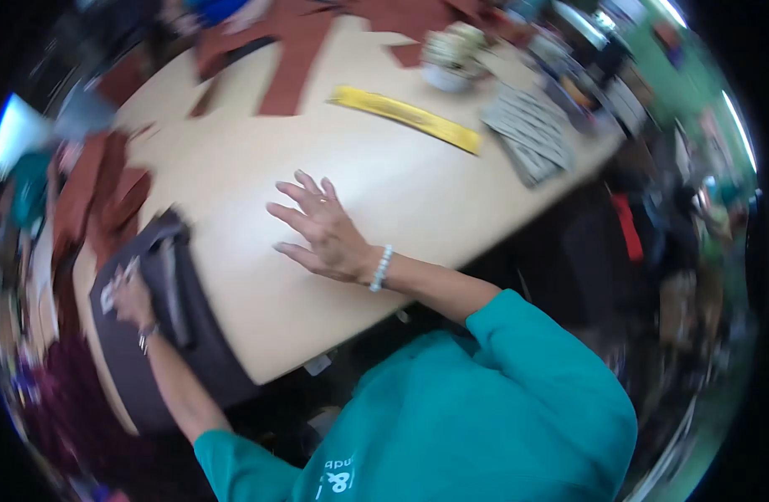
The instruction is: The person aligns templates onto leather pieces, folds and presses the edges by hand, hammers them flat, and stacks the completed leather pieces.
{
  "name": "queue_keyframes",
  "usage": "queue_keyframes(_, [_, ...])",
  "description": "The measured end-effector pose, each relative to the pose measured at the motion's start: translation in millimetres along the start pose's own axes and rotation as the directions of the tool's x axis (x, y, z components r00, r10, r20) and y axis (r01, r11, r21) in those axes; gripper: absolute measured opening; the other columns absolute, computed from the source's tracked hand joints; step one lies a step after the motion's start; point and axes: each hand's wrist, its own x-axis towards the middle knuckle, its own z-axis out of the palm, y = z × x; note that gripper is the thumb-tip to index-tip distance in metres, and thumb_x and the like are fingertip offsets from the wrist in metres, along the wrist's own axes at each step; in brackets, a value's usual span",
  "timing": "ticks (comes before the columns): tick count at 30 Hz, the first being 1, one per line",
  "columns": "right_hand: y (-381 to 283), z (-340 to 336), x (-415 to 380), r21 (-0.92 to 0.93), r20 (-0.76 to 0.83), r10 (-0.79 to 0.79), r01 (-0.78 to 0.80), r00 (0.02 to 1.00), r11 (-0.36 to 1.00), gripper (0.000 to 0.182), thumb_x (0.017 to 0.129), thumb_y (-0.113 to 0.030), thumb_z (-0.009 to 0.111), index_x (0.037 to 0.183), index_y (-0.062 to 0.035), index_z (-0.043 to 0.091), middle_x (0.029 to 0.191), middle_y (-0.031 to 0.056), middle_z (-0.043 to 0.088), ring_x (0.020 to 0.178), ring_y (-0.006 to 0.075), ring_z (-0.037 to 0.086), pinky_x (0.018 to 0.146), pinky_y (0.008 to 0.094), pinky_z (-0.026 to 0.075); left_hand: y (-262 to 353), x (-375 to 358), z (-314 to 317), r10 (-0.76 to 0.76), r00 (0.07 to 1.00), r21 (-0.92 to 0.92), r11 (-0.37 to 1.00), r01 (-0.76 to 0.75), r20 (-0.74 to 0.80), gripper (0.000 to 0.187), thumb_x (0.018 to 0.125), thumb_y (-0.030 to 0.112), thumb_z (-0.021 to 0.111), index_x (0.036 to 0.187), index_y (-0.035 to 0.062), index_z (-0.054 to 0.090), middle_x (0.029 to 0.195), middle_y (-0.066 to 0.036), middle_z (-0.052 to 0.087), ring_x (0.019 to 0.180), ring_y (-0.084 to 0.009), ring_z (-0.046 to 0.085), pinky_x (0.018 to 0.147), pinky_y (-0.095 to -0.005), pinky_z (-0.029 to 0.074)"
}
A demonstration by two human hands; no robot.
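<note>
My right hand (322,230) is held over the pale table with its fingers spread and nothing in them; a beaded bracelet (381,268) circles its wrist. On the left, my left hand (131,299) rests on a dark grey-purple piece of fabric (213,356), fingers apart and somewhat blurred. A small white piece (107,298) shows beside its fingertips. Along the fabric lies a folded dark strip (174,289), just right of that hand. The fabric hangs over the near table edge.
A yellow ruler (405,118) lies across the table (384,197). Beyond it stand a white container (448,77) with pale material and a stack of grey strips (528,134). Reddish-brown fabric pieces (294,71) cover the far side, with more (100,197) at left. Another person's blue clothing (217,8) shows at the top.
</note>
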Motion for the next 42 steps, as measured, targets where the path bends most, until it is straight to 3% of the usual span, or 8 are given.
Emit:
queue_keyframes(6, [94.8, -193.4, -170.0, -0.466, -0.634, 0.167, -0.545, 0.755, 0.697, 0.048, 0.081, -0.011, 0.057, 0.125, 0.0016, 0.043, 0.127, 0.0207, 0.043, 0.122, 0.0368, 0.037, 0.103, 0.0443, 0.027, 6.7, 4.8, -55.5, -0.063, 0.943, 0.198, 0.980, -0.003, 0.327, 0.051, 0.092, 0.018, 0.035, 0.139, 0.0361, 0.027, 0.145, -0.008, 0.028, 0.126, -0.0377, 0.034, 0.090, -0.0622, 0.037])
queue_keyframes(10, [187.4, -282.9, -335.0, -0.137, -0.927, 0.351, -0.990, 0.133, 0.012, 0.045, 0.090, -0.032, 0.047, 0.120, 0.0019, 0.048, 0.125, 0.0203, 0.048, 0.117, 0.0340, 0.045, 0.097, 0.0473, 0.035, 27.8, 11.5, -95.7, -0.367, 0.927, 0.127, 0.926, 0.356, 0.074, 0.063, 0.091, 0.051, 0.039, 0.143, 0.0206, 0.022, 0.145, -0.013, 0.026, 0.128, -0.0399, 0.029, 0.093, -0.0614, 0.034])
queue_keyframes(14, [199.1, -319.3, -452.9, 0.384, -0.619, 0.310, -0.622, -0.722, -0.682, 0.069, 0.086, -0.056, 0.040, 0.129, -0.0019, 0.044, 0.139, 0.0216, 0.032, 0.130, 0.0392, 0.029, 0.102, 0.0579, 0.023, 47.2, 3.9, -109.7, -0.234, 0.970, -0.155, 0.963, 0.221, -0.070, 0.065, 0.090, 0.050, 0.042, 0.144, 0.0200, 0.020, 0.146, -0.012, 0.024, 0.132, -0.0366, 0.024, 0.095, -0.0637, 0.029])
queue_keyframes(22, [207.6, -299.6, -463.9, -0.069, -0.839, 0.469, -0.799, -0.277, -0.597, 0.037, 0.094, -0.038, 0.040, 0.118, -0.0159, 0.059, 0.142, 0.0109, 0.032, 0.129, 0.0352, 0.031, 0.095, 0.0650, 0.025, 175.8, -51.7, -209.3, 0.014, 0.998, -0.572, 0.819, -0.051, -0.069, 0.068, 0.088, 0.036, 0.053, 0.143, 0.0133, 0.021, 0.147, -0.013, 0.024, 0.135, -0.0363, 0.018, 0.104, -0.0615, 0.014])
queue_keyframes(26, [169.5, -337.7, -346.3, -0.045, -0.913, 0.377, -0.960, 0.152, 0.278, 0.041, 0.094, -0.030, 0.045, 0.116, 0.0040, 0.054, 0.118, 0.0209, 0.056, 0.106, 0.0325, 0.055, 0.091, 0.0371, 0.041, 241.2, -71.7, -284.7, 0.133, 0.979, -0.924, 0.331, -0.191, -0.155, 0.063, 0.086, 0.024, 0.059, 0.139, 0.0062, 0.030, 0.142, -0.018, 0.032, 0.134, -0.0316, 0.023, 0.109, -0.0423, 0.019])
queue_keyframes(31, [74.3, -351.4, -148.1, 0.094, -0.795, 0.390, -0.541, 0.465, 0.836, 0.039, 0.097, -0.017, 0.042, 0.124, 0.0106, 0.045, 0.125, 0.0184, 0.052, 0.112, 0.0177, 0.050, 0.097, 0.0291, 0.036, 325.3, -104.9, -398.3, 0.505, 0.843, -0.898, -0.435, 0.064, -0.184, 0.073, 0.084, 0.019, 0.062, 0.141, -0.0004, 0.020, 0.138, -0.020, 0.036, 0.126, -0.0268, 0.038, 0.103, -0.0360, 0.031])
queue_keyframes(37, [49.6, -322.1, 0.4, 0.198, -0.496, 0.205, -0.120, 0.844, 0.973, 0.041, 0.094, -0.017, 0.044, 0.131, 0.0005, 0.043, 0.136, 0.0089, 0.043, 0.124, 0.0158, 0.041, 0.103, 0.0280, 0.031, 346.9, -115.1, -460.9, 0.887, 0.434, -0.492, -0.452, 0.744, -0.158, 0.071, 0.089, 0.029, 0.056, 0.144, 0.0097, 0.016, 0.132, -0.015, 0.044, 0.122, -0.0236, 0.042, 0.101, -0.0377, 0.033])
queue_keyframes(42, [82.5, -312.4, 84.1, -0.548, -0.279, -0.320, 0.124, 0.905, 0.827, 0.037, 0.088, -0.013, 0.055, 0.122, 0.0023, 0.051, 0.130, 0.0125, 0.049, 0.125, 0.0174, 0.039, 0.104, 0.0288, 0.028, 294.3, -48.4, -449.1, 0.495, 0.832, -0.502, -0.801, 0.326, -0.251, 0.056, 0.088, 0.020, 0.059, 0.137, 0.0061, 0.035, 0.095, 0.001, 0.059, 0.075, -0.0035, 0.054, 0.066, -0.0187, 0.044])
